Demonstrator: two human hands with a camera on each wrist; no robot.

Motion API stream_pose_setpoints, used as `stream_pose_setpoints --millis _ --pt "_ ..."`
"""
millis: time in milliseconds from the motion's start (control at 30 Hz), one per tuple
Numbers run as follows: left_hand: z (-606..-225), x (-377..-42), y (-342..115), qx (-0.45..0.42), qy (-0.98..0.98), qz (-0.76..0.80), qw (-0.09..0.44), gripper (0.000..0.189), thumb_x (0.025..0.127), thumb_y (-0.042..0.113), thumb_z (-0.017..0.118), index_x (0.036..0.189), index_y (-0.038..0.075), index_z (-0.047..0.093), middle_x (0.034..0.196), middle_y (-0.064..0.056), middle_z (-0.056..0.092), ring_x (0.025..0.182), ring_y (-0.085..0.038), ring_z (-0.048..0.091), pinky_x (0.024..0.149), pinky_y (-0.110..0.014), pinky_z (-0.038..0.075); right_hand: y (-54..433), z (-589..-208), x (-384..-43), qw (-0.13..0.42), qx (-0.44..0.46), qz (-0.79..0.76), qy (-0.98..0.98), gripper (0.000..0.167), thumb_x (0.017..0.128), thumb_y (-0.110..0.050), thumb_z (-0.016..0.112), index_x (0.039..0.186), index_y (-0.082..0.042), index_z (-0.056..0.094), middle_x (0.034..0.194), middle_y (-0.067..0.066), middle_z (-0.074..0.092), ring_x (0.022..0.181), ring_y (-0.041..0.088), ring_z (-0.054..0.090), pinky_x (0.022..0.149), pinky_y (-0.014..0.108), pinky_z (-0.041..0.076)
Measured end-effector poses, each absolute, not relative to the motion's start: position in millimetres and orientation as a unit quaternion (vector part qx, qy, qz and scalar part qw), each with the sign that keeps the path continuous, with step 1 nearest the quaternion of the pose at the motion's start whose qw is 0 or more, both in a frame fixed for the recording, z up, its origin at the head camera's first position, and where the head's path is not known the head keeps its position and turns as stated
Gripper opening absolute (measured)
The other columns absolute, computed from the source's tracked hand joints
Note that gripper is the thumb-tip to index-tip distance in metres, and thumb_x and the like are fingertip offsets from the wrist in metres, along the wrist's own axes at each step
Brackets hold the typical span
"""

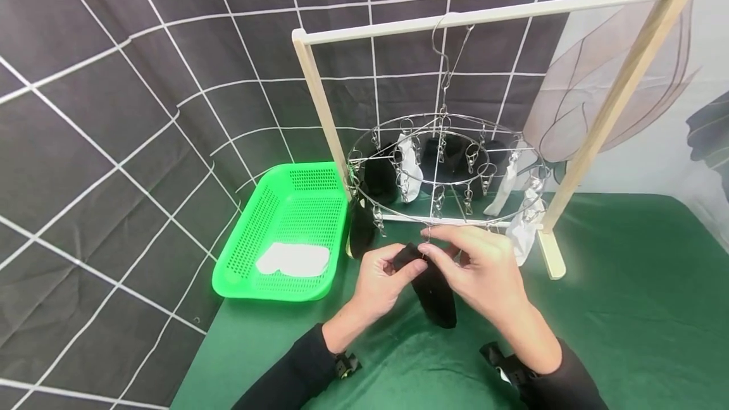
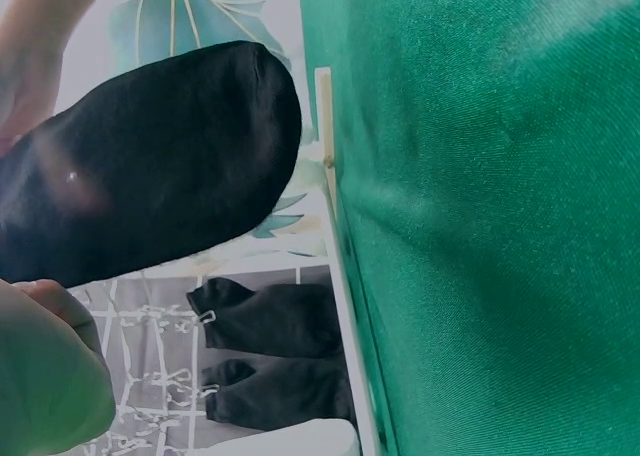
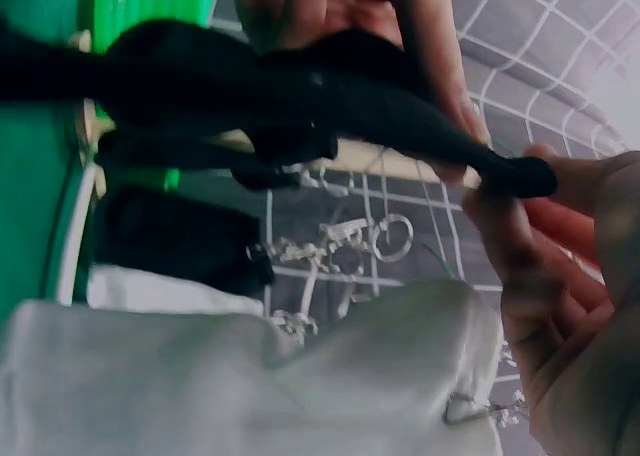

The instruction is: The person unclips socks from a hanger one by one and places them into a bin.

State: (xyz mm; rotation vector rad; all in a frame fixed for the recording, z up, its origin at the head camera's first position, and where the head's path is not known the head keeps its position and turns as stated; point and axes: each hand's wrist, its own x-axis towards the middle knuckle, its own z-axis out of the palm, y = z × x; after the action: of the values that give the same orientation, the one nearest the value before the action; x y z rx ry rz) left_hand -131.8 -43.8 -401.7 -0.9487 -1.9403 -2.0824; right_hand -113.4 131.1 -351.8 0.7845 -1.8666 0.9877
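Below the front of a round metal hanger (image 1: 393,211), both hands meet at the cuff of a black sock (image 1: 435,296), whose toe hangs down toward the green cloth. My left hand (image 1: 378,280) pinches the cuff between thumb and fingers. With thumb and index finger, my right hand (image 1: 484,264) pinches a small metal clip (image 1: 428,235) right at the cuff, partly hidden by the fingers. The right wrist view has the sock (image 3: 370,111) stretching across to the right fingertips (image 3: 505,241). In the left wrist view its foot (image 2: 190,156) fills the upper left.
The hanger hangs from a wooden rack (image 1: 490,16), with black socks (image 1: 380,179) and white socks (image 1: 409,169) clipped around it. Left of the rack stands a green basket (image 1: 228,271) holding a white sock (image 1: 299,260). Green cloth (image 1: 638,309) covers the table.
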Motion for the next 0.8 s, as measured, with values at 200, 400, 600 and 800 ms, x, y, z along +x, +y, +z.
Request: stream_pose_setpoints --millis 200,400,600,800 --pt "-399 -129 -45 -0.308 -0.65 -0.692 0.067 0.009 0.083 -0.003 0.07 0.091 -0.004 0.07 0.075 -0.019 0.065 0.064 -0.009 0.053 0.054 -0.025 0.049 125 -353 -113 0.413 0.312 0.447 -0.73 0.026 0.066 0.001 0.083 0.087 -0.012 0.076 0.082 0.002 0.072 0.063 0.005 0.055 0.051 0.015 0.039" --pt "-397 -125 -46 -0.308 -0.652 -0.691 0.051 0.01 0.083 -0.003 0.069 0.093 -0.004 0.069 0.077 -0.02 0.065 0.065 -0.007 0.055 0.056 -0.025 0.052 122 -354 -113 0.417 0.311 0.465 -0.716 0.024 0.066 0.004 0.081 0.083 -0.011 0.075 0.077 0.002 0.07 0.055 0.002 0.048 0.049 0.014 0.037" --pt "-409 -126 -54 -0.301 -0.672 -0.675 0.045 0.008 0.085 0.003 0.07 0.093 0.002 0.07 0.074 -0.012 0.064 0.061 -0.009 0.055 0.052 -0.027 0.051 116 -350 -112 0.427 0.312 0.477 -0.702 0.024 0.066 0.009 0.078 0.082 -0.009 0.075 0.074 0.004 0.07 0.052 0.002 0.046 0.047 0.014 0.037" --pt "-409 -122 -67 -0.298 -0.685 -0.662 0.055 0.006 0.086 0.002 0.067 0.092 0.003 0.068 0.077 -0.01 0.066 0.062 -0.01 0.057 0.052 -0.029 0.051 113 -343 -110 0.445 0.311 0.481 -0.688 0.023 0.064 0.011 0.078 0.08 -0.004 0.074 0.072 0.005 0.068 0.052 0.005 0.045 0.047 0.015 0.036"
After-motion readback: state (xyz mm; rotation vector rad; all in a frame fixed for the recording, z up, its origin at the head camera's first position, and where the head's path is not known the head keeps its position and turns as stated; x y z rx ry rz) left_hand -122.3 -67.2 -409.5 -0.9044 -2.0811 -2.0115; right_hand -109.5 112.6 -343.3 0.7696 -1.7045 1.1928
